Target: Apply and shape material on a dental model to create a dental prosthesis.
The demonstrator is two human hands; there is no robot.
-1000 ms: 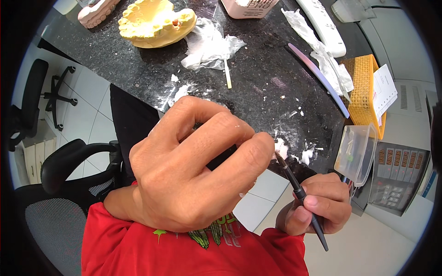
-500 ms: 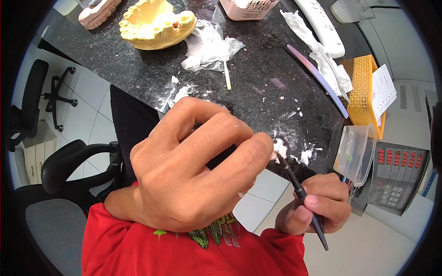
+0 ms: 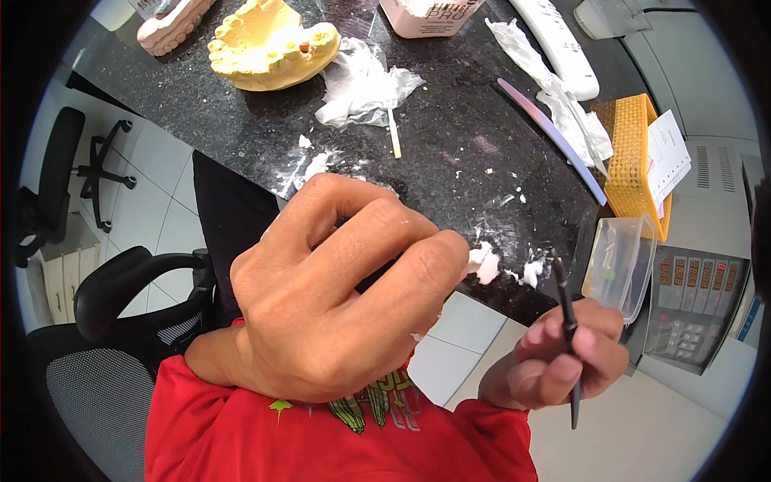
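My left hand point(image 3: 345, 289) is large in the middle of the view, its fingers curled in a pinch with the back of the hand toward me. Whatever its fingertips hold is hidden behind the knuckles. White specks cling to its skin. My right hand point(image 3: 570, 353), farther right, pinches a slim dark brush point(image 3: 569, 321) by its handle. The brush stands nearly upright, tip up and apart from the left hand. Pinkish-white paste point(image 3: 485, 263) lies on the black worktop just past the left hand's fingers, and a smaller white smear point(image 3: 532, 273) sits beside it.
A yellow dental cast point(image 3: 273, 50) and a pink one point(image 3: 173, 28) stand at the back left. Nearby lie crumpled white tissue point(image 3: 361, 84) and a purple nail-file-like strip point(image 3: 554, 140). At right are a yellow basket point(image 3: 630, 161), clear plastic box point(image 3: 614, 265) and control panel point(image 3: 691, 305).
My right hand has moved right, taking the brush away from the left hand's fingertips and tilting it more upright. The left hand has shifted only slightly.
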